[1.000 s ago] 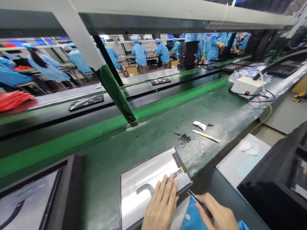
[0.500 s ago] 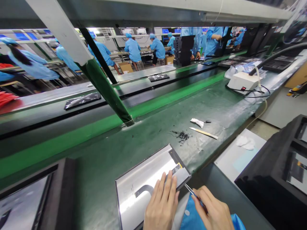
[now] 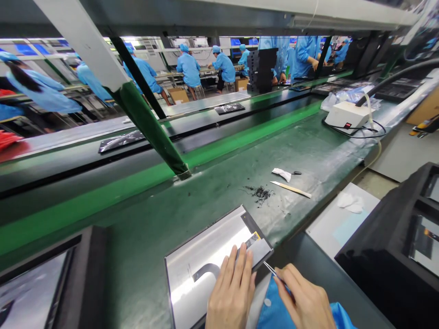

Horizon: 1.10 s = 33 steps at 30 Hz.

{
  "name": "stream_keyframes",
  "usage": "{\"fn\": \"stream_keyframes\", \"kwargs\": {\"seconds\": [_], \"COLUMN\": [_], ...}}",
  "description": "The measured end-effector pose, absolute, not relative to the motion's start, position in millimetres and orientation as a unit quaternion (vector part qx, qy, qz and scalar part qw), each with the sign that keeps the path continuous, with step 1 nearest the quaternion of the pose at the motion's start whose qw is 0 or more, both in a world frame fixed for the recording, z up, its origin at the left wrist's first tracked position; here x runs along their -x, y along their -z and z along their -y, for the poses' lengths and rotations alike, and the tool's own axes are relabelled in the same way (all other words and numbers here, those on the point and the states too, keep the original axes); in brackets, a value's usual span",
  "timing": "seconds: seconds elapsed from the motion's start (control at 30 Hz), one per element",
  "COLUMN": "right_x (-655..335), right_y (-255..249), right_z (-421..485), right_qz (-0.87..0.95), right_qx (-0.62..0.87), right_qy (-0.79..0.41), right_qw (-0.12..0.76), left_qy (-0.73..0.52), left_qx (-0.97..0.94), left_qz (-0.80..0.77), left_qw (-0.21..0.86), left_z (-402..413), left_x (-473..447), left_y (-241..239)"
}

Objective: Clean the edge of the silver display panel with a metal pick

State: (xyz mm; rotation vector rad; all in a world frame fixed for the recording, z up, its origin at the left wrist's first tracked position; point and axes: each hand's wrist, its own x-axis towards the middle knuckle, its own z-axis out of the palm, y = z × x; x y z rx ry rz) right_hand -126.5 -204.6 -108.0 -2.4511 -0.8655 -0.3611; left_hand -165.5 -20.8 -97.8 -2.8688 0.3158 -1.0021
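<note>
A flat display panel (image 3: 192, 249) with a silvery metal back and a dark rim lies on the green bench, partly over its near edge. My left hand (image 3: 231, 285) rests flat on it, fingers stretched out, covering part of a dark ribbon cable (image 3: 207, 270). Between the fingers and thumb of my right hand (image 3: 303, 297) is a pair of metal tweezers (image 3: 270, 268). The tips point at the panel's right edge, close beside it; whether they touch it I cannot tell.
Beyond the panel lie black scraps (image 3: 262, 195), a pale-handled blade (image 3: 291, 189) and a crumpled white wipe (image 3: 281, 174). Black foam trays stand at left (image 3: 89, 274) and right (image 3: 377, 256). A green post (image 3: 154, 132) rises before the conveyor, which carries bagged panels (image 3: 229, 108).
The bagged panels on the conveyor have shifted slightly to the right. The tweezer tips have moved very slightly; my left hand and the display panel stay in place.
</note>
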Motion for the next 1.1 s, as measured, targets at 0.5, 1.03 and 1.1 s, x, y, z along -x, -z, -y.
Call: {"fn": "stream_keyframes", "kwargs": {"seconds": [0.5,1.03,1.1], "right_x": [123.7,121.4,123.2], "right_y": [99.7,100.9,101.2], "right_z": [202.5,206.1,206.7], "right_qz": [0.315,0.195,0.221], "right_qx": [0.906,0.875,0.878], "right_qy": [0.137,-0.017,-0.006], "right_qw": [0.248,0.442,0.425], "left_qy": [0.327,0.333,0.333], "left_qx": [0.938,0.935,0.936], "left_qz": [-0.108,-0.109,-0.107], "left_qw": [0.046,0.053,0.049], "left_z": [21.2,21.8,22.0], "left_x": [165.8,164.9,165.0], "left_y": [100.0,95.7,96.7]}}
